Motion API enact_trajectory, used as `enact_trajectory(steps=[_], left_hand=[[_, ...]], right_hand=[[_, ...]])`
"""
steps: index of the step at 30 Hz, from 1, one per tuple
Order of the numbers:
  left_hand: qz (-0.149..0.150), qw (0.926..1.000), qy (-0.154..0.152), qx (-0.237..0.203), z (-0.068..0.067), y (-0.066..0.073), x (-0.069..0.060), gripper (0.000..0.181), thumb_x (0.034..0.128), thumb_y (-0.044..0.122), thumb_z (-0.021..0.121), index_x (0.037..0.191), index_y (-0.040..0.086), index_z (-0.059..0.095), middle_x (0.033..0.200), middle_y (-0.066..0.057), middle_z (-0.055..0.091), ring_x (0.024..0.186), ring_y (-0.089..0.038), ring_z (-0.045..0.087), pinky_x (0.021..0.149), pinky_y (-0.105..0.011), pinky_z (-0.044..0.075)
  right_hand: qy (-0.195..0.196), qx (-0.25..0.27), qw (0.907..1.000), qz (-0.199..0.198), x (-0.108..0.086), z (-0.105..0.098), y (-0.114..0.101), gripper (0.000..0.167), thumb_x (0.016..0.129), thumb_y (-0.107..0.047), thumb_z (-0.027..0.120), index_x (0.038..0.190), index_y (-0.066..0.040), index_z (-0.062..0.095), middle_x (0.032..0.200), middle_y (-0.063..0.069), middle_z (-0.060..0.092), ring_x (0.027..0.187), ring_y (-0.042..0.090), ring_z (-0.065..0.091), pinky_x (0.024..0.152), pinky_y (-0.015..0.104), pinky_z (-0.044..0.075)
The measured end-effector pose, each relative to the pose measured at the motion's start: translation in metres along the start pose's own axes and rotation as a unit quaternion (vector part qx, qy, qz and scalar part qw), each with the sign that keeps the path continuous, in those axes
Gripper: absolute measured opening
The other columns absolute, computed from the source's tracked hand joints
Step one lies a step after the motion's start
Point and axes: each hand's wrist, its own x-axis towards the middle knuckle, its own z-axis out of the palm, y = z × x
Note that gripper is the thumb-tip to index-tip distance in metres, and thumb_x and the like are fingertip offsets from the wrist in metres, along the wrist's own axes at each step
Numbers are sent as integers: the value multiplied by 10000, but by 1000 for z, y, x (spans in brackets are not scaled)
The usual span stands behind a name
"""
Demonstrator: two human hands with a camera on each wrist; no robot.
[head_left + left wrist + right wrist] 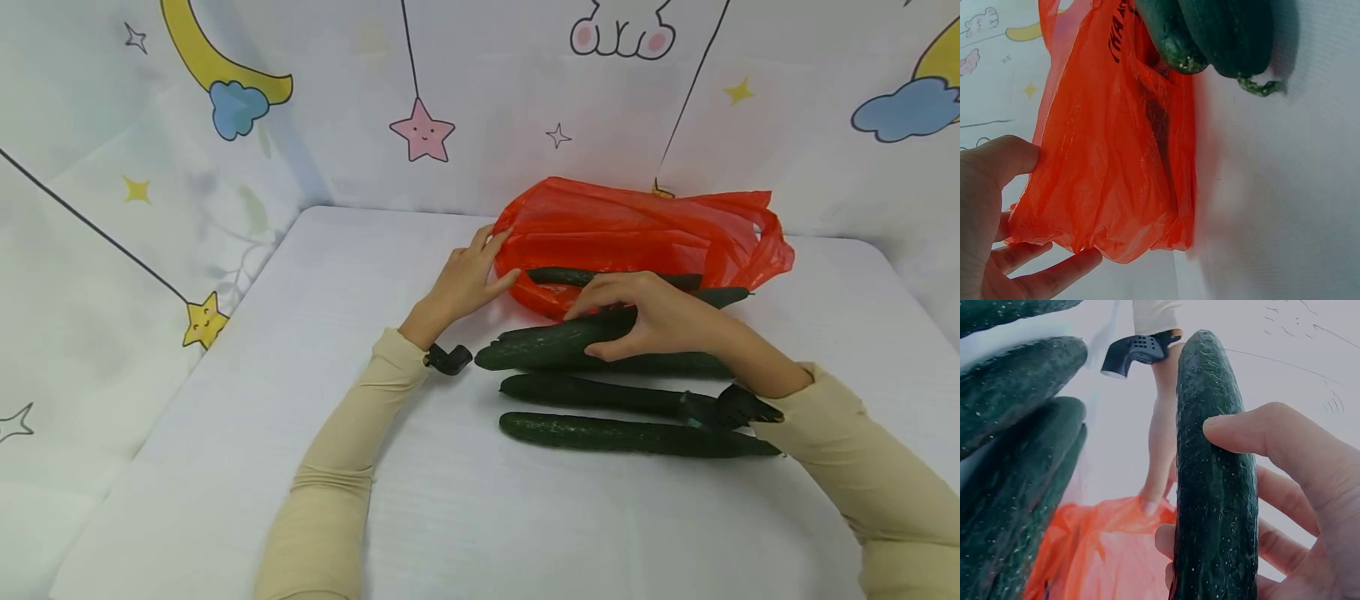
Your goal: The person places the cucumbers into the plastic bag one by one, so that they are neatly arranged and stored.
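My right hand (652, 321) grips a dark green cucumber (1213, 469), thumb on one side and fingers on the other, above other cucumbers. My left hand (465, 279) holds the closed left end of a red plastic bag (600, 221) between thumb and fingers, as the left wrist view (1016, 219) shows. The bag lies on its side with its handles to the right. One cucumber (570, 276) lies along the bag's front, partly in its folds. Another cucumber tip (723, 297) pokes out behind my right hand.
Nearer me, a cucumber (592, 393) and the front cucumber (637, 436) lie side by side, partly under my right wrist. A further cucumber (675, 364) lies beneath the held one. The white table (480, 517) meets a patterned cloth backdrop (487, 67) behind the bag.
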Motion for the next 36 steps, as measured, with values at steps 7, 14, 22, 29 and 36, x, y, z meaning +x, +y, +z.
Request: enact_trajectory(steps=[7, 14, 22, 29, 36], left_hand=[[11, 10000, 11, 20, 0, 0, 0, 660, 975, 361, 562, 1507, 47, 329, 1527, -161, 308, 1250, -306, 510, 1072, -493, 362], [50, 10000, 50, 28, 0, -1, -1, 659, 975, 365, 564, 1503, 42, 337, 1526, -162, 314, 1235, -306, 525, 1069, -497, 368], [34, 10000, 36, 23, -1, 1, -2, 642, 983, 349, 541, 1501, 35, 331, 1521, -169, 315, 1266, -310, 494, 1077, -481, 358], [112, 9999, 54, 4, 0, -1, -1, 657, 979, 347, 563, 1501, 24, 331, 1521, -185, 312, 1254, -328, 506, 1069, -504, 363], [192, 9998, 105, 34, 1, -2, -1, 638, 986, 356, 548, 1493, 26, 346, 1513, -180, 322, 1231, -332, 525, 1050, -507, 379]], right_hand=[[129, 56, 9999, -19, 6, -2, 4, 405, 712, -58, 843, 1091, -134, 723, 1035, -72, 682, 932, 85, 601, 787, 252, 536], [377, 31, 9992, -104, 7, 2, 12, 406, 701, -31, 840, 1084, -105, 727, 1033, -47, 689, 956, 100, 610, 826, 207, 519], [736, 79, 9973, -27, 11, 4, 23, 430, 690, -6, 843, 1096, -85, 725, 1019, -26, 686, 955, 112, 595, 852, 196, 501], [944, 281, 9950, 193, 12, 4, 31, 425, 709, 13, 829, 1109, -87, 723, 1015, -22, 679, 944, 107, 580, 824, 218, 497], [1098, 322, 9930, 296, 11, 6, 40, 425, 714, 20, 824, 1112, -86, 720, 1013, -5, 676, 930, 119, 573, 813, 224, 485]])
